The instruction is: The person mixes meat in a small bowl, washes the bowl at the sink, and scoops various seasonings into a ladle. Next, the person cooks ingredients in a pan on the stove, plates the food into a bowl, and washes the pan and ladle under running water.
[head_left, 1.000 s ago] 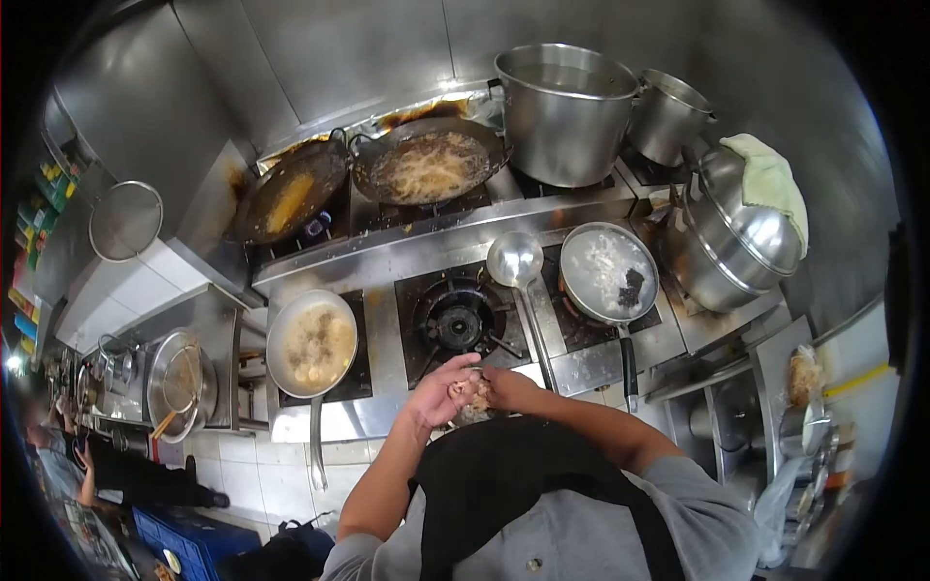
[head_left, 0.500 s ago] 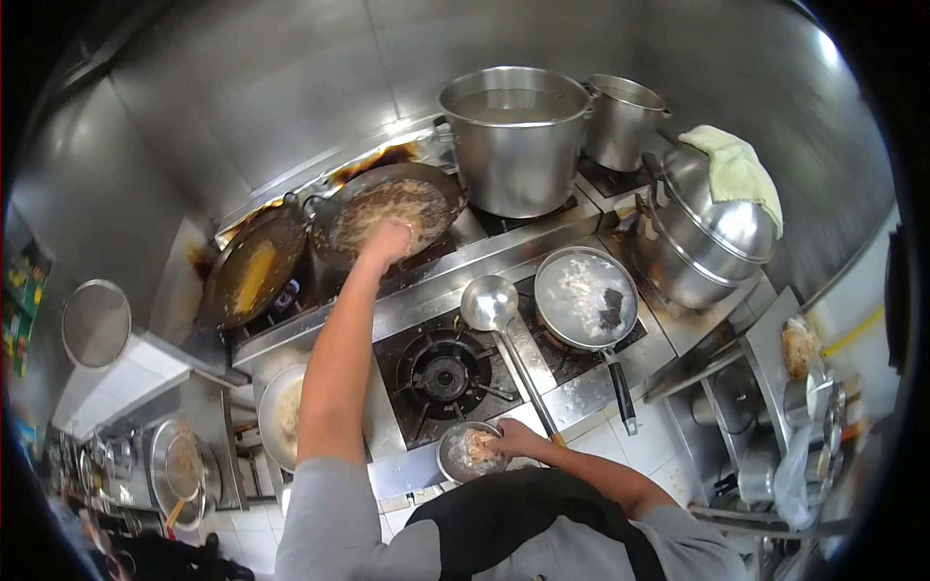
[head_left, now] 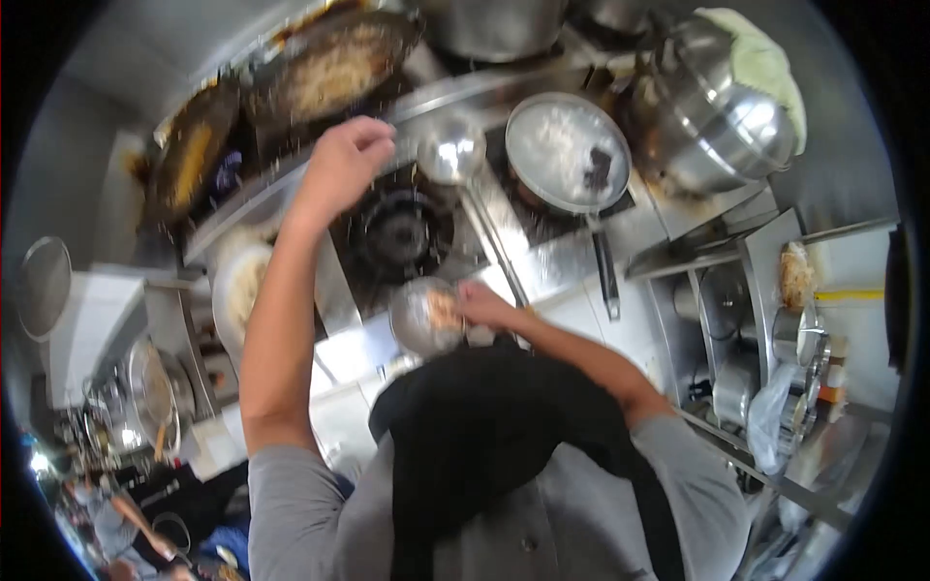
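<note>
From where I stand, the steel stove [head_left: 344, 341] takes up most of the space before the person, with the big pot [head_left: 494, 34] at the back, cut off by the edge of view. The domed metal steamer [head_left: 717, 107] sits at the right, a pale green towel [head_left: 770, 68] draped over it. Back on the left stand two dark woks, the fuller wok [head_left: 395, 34] with pale food frying in it, the other wok [head_left: 221, 105] with a long yellow piece. Nearer are two pans, the right-hand pan [head_left: 524, 160] holding cloudy liquid with white bits and a dark clump, the left-hand pan [head_left: 220, 290] partly hidden behind the forearm. The ladle [head_left: 452, 155] lies bowl up beside the bare burner [head_left: 402, 232]. The small metal bowl [head_left: 411, 320] is at the stove's front edge, the right hand [head_left: 484, 305] clamped on its rim. The left hand [head_left: 351, 160] is raised well apart from it, over the stove between burner and woks, fingers loosely bent, thumb apart from them. Smallest is the pinkish food [head_left: 443, 312], inside the bowl by the right fingers, too blurred to name
</note>
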Tool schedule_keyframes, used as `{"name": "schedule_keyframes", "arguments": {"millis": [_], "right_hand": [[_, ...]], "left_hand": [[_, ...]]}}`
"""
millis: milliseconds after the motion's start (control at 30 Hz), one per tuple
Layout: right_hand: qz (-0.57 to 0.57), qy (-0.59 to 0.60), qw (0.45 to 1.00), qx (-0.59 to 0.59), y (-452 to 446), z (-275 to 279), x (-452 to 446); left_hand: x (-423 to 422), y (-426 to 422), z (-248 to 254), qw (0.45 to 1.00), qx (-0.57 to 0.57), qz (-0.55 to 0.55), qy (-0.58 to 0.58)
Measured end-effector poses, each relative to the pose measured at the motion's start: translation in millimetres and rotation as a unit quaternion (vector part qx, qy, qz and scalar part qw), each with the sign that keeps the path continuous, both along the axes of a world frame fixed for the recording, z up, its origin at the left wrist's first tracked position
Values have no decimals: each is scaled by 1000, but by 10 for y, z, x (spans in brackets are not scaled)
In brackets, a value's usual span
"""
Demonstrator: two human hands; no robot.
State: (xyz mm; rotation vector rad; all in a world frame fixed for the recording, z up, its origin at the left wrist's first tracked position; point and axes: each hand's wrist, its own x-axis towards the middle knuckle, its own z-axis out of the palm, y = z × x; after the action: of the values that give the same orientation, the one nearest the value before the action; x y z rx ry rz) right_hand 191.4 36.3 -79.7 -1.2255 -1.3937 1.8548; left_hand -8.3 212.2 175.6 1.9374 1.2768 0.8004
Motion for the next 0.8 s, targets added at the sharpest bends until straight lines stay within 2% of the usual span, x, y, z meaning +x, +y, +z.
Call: {"name": "schedule_keyframes", "arguments": {"millis": [67, 100, 133, 200, 233, 300, 333, 400, 533, 633, 700, 733, 800], "right_hand": [[-41, 8, 994, -105, 63, 417, -3], [-31, 11, 994, -108, 49, 384, -18], [-27, 7, 998, -64, 99, 353, -6], [-17, 7, 1000, -9, 219, 435, 1], [-16, 18, 1000, -20, 234, 562, 16], [-5, 24, 1000, -2, 282, 701, 18], [-4, 25, 1000, 1, 284, 732, 19], [-4, 64, 997, -30, 293, 812, 28], [1, 95, 995, -43, 344, 869, 52], [4, 93, 995, -43, 346, 915, 99], [7, 91, 995, -36, 366, 941, 104], [5, 92, 995, -32, 382, 952, 100], [0, 90, 995, -34, 381, 969, 90]], "left_hand": [[-31, -711, -234, 986, -46, -111, 116], [-53, -976, -429, 973, -95, -126, 168], [-66, -1177, -659, 956, -137, -138, 218], [-46, -1552, -988, 956, -31, -148, 251], [-14, -1646, -1057, 956, -29, -142, 254], [74, -1750, -1089, 971, 81, -71, 216], [138, -1752, -1058, 970, 83, -70, 217], [242, -1735, -979, 982, -130, 29, 131], [250, -1695, -1109, 980, -82, 28, 181], [274, -1698, -1049, 990, -19, 17, 139], [262, -1718, -920, 984, -123, 87, 95], [207, -1702, -956, 985, -120, 85, 96], [78, -1679, -967, 962, -192, 145, -127]]}}
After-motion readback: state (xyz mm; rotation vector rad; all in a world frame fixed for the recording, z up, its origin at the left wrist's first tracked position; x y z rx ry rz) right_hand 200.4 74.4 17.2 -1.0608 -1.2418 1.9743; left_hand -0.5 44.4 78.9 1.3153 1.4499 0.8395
